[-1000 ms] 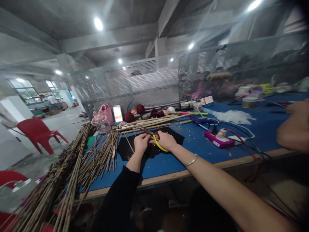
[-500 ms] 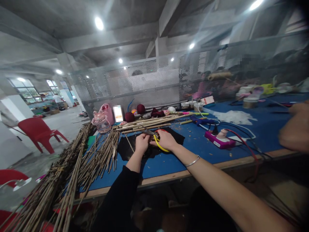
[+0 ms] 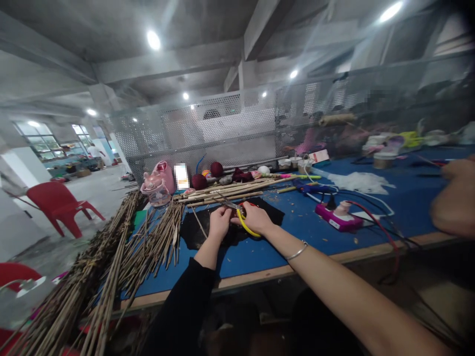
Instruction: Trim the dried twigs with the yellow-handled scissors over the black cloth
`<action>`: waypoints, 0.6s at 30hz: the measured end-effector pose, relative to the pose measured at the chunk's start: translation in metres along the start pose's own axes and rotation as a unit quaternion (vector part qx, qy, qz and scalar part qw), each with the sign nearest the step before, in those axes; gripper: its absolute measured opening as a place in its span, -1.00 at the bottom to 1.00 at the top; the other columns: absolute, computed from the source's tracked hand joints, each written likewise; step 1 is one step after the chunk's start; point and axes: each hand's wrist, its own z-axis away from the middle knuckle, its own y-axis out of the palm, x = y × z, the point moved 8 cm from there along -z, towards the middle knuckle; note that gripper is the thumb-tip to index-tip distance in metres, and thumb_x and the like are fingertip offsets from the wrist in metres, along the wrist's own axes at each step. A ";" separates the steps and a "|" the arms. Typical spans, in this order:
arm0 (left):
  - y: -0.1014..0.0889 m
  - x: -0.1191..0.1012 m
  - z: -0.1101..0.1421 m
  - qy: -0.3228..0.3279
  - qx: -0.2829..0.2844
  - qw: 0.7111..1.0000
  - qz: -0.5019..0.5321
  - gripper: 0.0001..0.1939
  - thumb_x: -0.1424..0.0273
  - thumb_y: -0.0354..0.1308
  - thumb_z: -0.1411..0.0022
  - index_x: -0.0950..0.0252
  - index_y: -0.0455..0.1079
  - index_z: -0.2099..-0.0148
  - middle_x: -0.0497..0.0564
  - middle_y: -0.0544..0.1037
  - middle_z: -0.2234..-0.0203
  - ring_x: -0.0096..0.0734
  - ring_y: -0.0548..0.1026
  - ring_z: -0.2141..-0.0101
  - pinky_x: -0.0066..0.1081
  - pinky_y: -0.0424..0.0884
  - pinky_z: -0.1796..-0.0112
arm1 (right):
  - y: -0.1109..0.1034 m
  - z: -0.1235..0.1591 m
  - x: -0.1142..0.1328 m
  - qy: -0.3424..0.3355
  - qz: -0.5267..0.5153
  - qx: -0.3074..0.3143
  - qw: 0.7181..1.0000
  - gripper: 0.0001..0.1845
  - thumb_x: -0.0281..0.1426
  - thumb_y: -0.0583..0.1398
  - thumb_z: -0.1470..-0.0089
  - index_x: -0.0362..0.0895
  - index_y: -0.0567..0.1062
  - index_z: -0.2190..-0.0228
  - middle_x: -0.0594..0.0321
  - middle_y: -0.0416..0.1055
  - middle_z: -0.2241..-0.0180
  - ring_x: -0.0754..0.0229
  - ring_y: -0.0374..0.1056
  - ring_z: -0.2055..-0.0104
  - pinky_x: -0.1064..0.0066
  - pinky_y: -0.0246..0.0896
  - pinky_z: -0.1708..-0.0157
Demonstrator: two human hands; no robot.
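My right hand (image 3: 257,218) is closed around a pair of pruning shears (image 3: 245,226) with one yellow and one red handle. Their metal blades point to the upper left, just past my left fingertips. My left hand (image 3: 218,222) is beside them with thumb and fingers pinched together; what lies between them is hidden. Both hands are over a black cloth (image 3: 272,211) strewn with small brown bits. A thin stick (image 3: 199,222) slants across the cloth just left of my left hand.
Bundled twigs (image 3: 148,244) cover the table's left side. Pale sticks (image 3: 222,190) and wine-red yarn balls (image 3: 199,181) lie behind the cloth. To the right are a purple power strip (image 3: 338,217) with cables and a blue glue gun (image 3: 313,187). Another person's hand (image 3: 454,198) is at far right.
The shears and my hands have shifted only slightly, and both hands keep their closed grip. The view has tilted a little.
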 end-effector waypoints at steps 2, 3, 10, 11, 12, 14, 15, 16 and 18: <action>0.001 0.001 0.000 0.001 0.004 1.000 0.003 -0.74 0.34 0.07 -0.04 0.37 0.48 0.27 0.01 0.55 0.47 -0.45 0.44 0.50 -0.50 0.33 0.47 | -0.001 0.000 -0.001 0.013 0.002 -0.002 1.000 -0.38 0.13 0.05 0.15 -0.12 0.25 0.25 0.11 0.43 0.34 0.02 0.37 0.25 0.37 0.10 0.36; 0.002 0.002 0.000 0.002 0.009 1.000 0.000 -0.73 0.34 0.08 -0.03 0.37 0.48 0.26 0.01 0.55 0.47 -0.46 0.44 0.51 -0.51 0.32 0.48 | -0.002 0.000 -0.001 0.018 0.002 -0.002 1.000 -0.38 0.13 0.05 0.15 -0.12 0.24 0.25 0.11 0.43 0.34 0.02 0.37 0.25 0.37 0.10 0.35; 0.005 0.004 0.000 0.013 0.034 0.998 -0.046 -0.75 0.34 0.07 -0.03 0.37 0.51 0.33 0.01 0.55 0.51 -0.45 0.43 0.51 -0.49 0.32 0.45 | -0.006 0.001 0.003 0.001 -0.004 -0.018 1.000 -0.37 0.13 0.07 0.17 -0.14 0.24 0.26 0.06 0.41 0.29 0.02 0.35 0.21 0.38 0.11 0.35; 0.005 0.005 -0.001 0.015 0.036 0.998 -0.052 -0.75 0.34 0.07 -0.04 0.37 0.51 0.33 0.02 0.55 0.51 -0.44 0.43 0.51 -0.49 0.32 0.45 | -0.006 0.001 0.003 0.001 -0.006 -0.019 1.000 -0.37 0.14 0.07 0.17 -0.14 0.24 0.27 0.07 0.41 0.30 0.02 0.36 0.22 0.38 0.11 0.36; 0.005 0.005 -0.001 0.017 0.037 0.998 -0.057 -0.74 0.33 0.07 -0.04 0.37 0.51 0.33 0.02 0.55 0.51 -0.44 0.43 0.51 -0.49 0.32 0.45 | -0.005 0.001 0.002 0.003 -0.008 -0.016 1.000 -0.37 0.14 0.06 0.16 -0.14 0.24 0.27 0.08 0.42 0.32 0.02 0.36 0.23 0.38 0.11 0.36; 0.004 0.007 -0.002 0.023 0.037 0.997 -0.061 -0.73 0.31 0.06 -0.04 0.36 0.51 0.31 0.02 0.55 0.49 -0.44 0.43 0.50 -0.48 0.31 0.45 | -0.003 0.001 0.000 0.009 -0.009 -0.008 1.000 -0.37 0.14 0.05 0.16 -0.13 0.24 0.26 0.10 0.43 0.35 0.02 0.37 0.25 0.38 0.11 0.37; 0.004 0.008 -0.003 0.026 0.038 0.997 -0.060 -0.72 0.30 0.06 -0.04 0.36 0.50 0.30 0.03 0.55 0.48 -0.44 0.43 0.50 -0.48 0.31 0.45 | -0.003 0.001 0.000 0.013 -0.008 -0.006 1.000 -0.36 0.15 0.04 0.16 -0.13 0.24 0.26 0.11 0.43 0.35 0.01 0.38 0.26 0.37 0.11 0.37; 0.004 0.009 -0.003 0.028 0.038 0.997 -0.058 -0.71 0.30 0.06 -0.04 0.36 0.50 0.29 0.03 0.55 0.48 -0.43 0.43 0.50 -0.48 0.31 0.45 | -0.003 0.001 -0.001 0.016 -0.005 -0.006 1.000 -0.36 0.16 0.04 0.17 -0.13 0.24 0.27 0.11 0.43 0.36 0.00 0.38 0.26 0.36 0.12 0.37; 0.004 0.011 -0.003 0.031 0.039 0.997 -0.055 -0.70 0.29 0.05 -0.05 0.36 0.50 0.28 0.04 0.55 0.48 -0.43 0.43 0.50 -0.48 0.31 0.46 | -0.005 0.002 -0.001 0.023 0.001 -0.006 1.000 -0.33 0.17 0.04 0.20 -0.13 0.25 0.27 0.10 0.44 0.37 -0.01 0.38 0.26 0.34 0.12 0.36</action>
